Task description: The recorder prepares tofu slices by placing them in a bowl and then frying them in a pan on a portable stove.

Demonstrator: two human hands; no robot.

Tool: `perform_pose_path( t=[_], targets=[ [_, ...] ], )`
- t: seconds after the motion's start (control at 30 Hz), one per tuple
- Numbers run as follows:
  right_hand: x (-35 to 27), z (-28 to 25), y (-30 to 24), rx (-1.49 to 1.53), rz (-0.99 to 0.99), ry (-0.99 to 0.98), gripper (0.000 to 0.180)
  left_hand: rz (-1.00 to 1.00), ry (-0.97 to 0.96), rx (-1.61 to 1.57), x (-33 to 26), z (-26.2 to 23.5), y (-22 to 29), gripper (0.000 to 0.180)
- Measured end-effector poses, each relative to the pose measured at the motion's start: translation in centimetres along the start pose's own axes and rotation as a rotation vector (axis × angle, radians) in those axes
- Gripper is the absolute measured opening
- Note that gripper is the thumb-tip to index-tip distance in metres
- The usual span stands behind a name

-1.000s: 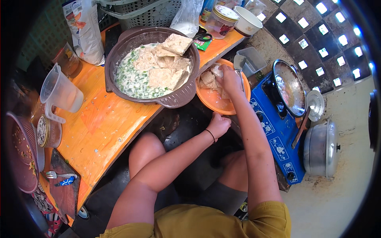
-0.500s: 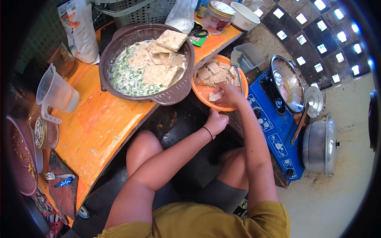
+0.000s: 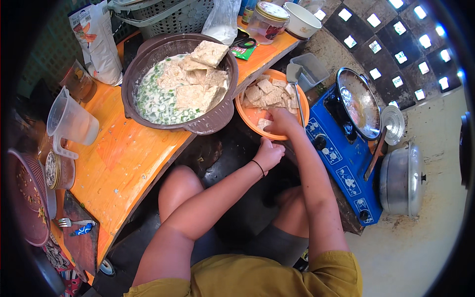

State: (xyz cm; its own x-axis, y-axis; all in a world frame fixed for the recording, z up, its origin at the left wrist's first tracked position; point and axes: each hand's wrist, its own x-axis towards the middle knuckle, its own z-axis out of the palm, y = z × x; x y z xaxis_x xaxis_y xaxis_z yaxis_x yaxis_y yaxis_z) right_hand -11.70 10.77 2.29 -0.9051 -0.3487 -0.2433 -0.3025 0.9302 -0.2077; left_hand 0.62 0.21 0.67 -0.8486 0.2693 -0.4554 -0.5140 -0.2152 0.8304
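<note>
My right hand (image 3: 281, 121) reaches into an orange basin (image 3: 243, 119), its fingers closed on a small pale piece of tempeh (image 3: 263, 123) near the basin's bottom. More cut tempeh pieces (image 3: 269, 93) lie heaped at the far side. Right below the near rim, my left hand (image 3: 270, 152) is closed with its thumb at the edge, seemingly gripping it; its fingertips are hidden. Left of the basin, a large brown pot (image 3: 129, 86) holds white batter with chopped green onion (image 3: 161, 96), and larger tempeh slabs (image 3: 209, 54) rest in it.
A spatula (image 3: 299, 94) leans inside the orange basin. To its right stands a blue stove (image 3: 341, 168) bearing a pan (image 3: 358, 104) of oil, with a lidded metal pot (image 3: 402, 180) beyond. A measuring jug (image 3: 74, 119) and a cutting board (image 3: 81, 237) with a fork sit on the orange table.
My right hand has shifted slightly left and down inside the basin, with the tempeh piece at its fingers. The left hand stays at the near rim. The view has shifted a little.
</note>
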Motion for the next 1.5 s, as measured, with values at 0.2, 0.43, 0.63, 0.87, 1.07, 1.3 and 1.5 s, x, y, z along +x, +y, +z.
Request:
perform_pose_path(
  t=[0.2,0.43,0.63,0.87,1.07,1.3,1.5],
  targets=[
    [-0.1,-2.3,-0.1,0.042,0.009,-0.142,0.034,-0.002,0.006,0.004,0.0,-0.2,0.1,0.048],
    [0.1,0.9,0.5,0.013,-0.060,0.111,0.037,0.024,-0.013,0.004,0.2,-0.2,-0.2,0.046],
    [0.2,0.1,0.0,-0.031,0.121,0.078,0.031,-0.007,-0.010,0.010,0.1,0.0,0.0,0.045],
    [-4.4,-10.4,-3.6,0.104,0.086,0.280,0.017,0.029,-0.020,-0.037,0.0,-0.3,-0.2,0.047],
    [-7.7,-18.4,-11.6,0.532,-0.388,0.798,0.016,0.055,-0.004,-0.033,0.1,0.4,-0.4,0.050],
    [-4.3,-18.0,-17.2,0.432,-0.624,0.724,0.019,-0.003,-0.050,0.011,0.5,-0.6,0.1,0.047],
    [0.1,-11.9,-7.5,0.229,-0.080,0.731,0.018,-0.001,-0.039,-0.006,0.3,-0.3,0.0,0.048]
  ],
)
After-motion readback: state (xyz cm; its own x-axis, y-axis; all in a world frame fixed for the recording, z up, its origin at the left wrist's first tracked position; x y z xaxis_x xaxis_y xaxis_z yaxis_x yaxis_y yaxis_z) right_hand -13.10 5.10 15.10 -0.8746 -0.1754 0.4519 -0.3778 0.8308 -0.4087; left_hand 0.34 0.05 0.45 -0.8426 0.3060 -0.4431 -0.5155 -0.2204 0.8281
